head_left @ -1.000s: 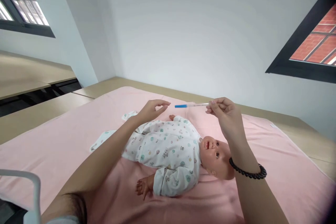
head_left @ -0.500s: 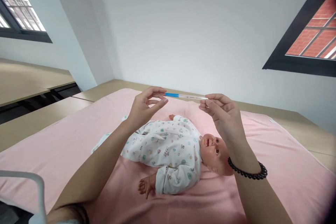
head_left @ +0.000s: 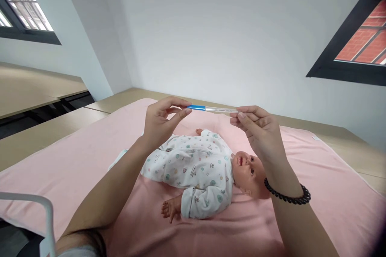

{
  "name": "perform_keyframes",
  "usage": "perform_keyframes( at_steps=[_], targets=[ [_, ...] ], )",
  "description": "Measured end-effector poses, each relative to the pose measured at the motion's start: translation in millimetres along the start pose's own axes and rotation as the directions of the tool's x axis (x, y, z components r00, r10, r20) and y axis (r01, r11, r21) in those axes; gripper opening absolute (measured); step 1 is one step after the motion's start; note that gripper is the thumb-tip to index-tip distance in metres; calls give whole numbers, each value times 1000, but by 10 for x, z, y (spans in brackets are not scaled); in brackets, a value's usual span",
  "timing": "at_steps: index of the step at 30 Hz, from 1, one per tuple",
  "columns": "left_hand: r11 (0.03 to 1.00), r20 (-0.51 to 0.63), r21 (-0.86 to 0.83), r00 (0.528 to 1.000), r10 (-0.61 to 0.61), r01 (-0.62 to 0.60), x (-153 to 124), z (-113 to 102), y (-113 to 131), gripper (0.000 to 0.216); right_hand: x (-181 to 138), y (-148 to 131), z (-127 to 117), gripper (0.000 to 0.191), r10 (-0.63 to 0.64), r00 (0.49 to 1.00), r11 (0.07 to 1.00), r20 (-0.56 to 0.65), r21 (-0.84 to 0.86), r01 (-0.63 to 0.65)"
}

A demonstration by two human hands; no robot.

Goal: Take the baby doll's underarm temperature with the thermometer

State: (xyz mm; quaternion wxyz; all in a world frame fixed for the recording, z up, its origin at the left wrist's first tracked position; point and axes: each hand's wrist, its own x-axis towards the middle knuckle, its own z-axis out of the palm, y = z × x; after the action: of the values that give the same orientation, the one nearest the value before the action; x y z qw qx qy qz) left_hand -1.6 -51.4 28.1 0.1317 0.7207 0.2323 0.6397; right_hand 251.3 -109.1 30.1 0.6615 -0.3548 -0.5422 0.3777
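Hands: two, left hand [head_left: 159, 122] and right hand [head_left: 259, 130]
Thermometer [head_left: 212, 109]: one
Doll [head_left: 205, 172]: one
Bracelet [head_left: 288, 197]: one
Windows: two

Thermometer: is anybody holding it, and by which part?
Yes. The thermometer is pinched at both ends: left hand on the blue end, right hand on the clear end.

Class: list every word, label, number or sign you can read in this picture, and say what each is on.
No text can be read.
Thermometer, held between left hand and right hand: scale marks too small and blurred.
Doll's suit: small printed pictures, no legible words.
White tag at the pink sheet's edge: too small.
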Motion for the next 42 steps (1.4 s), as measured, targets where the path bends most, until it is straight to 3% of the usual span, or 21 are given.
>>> perform_keyframes(
  at_steps=[7,11,15,17,20,24,42],
  targets=[
    [997,49,27,996,75,-76,-52,6,201,14,24,-44,-3,13,189,979,952,76,229,-202],
    [993,56,20,991,118,-120,-59,-6,296,10,-6,-115,30,8,194,971,939,139,261,-225],
    [990,7,21,990,141,-141,-47,-22,296,10,-31,-145,36,8,212,969,923,130,298,-242],
    [989,-35,20,988,148,-148,-40,-33,275,11,-46,-142,31,9,170,978,952,122,235,-195],
    [995,-78,37,992,100,-98,-33,-49,250,10,-81,-136,30,8,3,995,999,97,39,-6],
    [999,-79,37,996,32,-29,-27,-64,247,15,-134,-144,48,11,-135,987,984,83,-103,143],
    [995,-71,76,995,76,-70,-22,-77,245,13,-159,-147,35,3,-147,984,981,104,-111,158]
  ],
)
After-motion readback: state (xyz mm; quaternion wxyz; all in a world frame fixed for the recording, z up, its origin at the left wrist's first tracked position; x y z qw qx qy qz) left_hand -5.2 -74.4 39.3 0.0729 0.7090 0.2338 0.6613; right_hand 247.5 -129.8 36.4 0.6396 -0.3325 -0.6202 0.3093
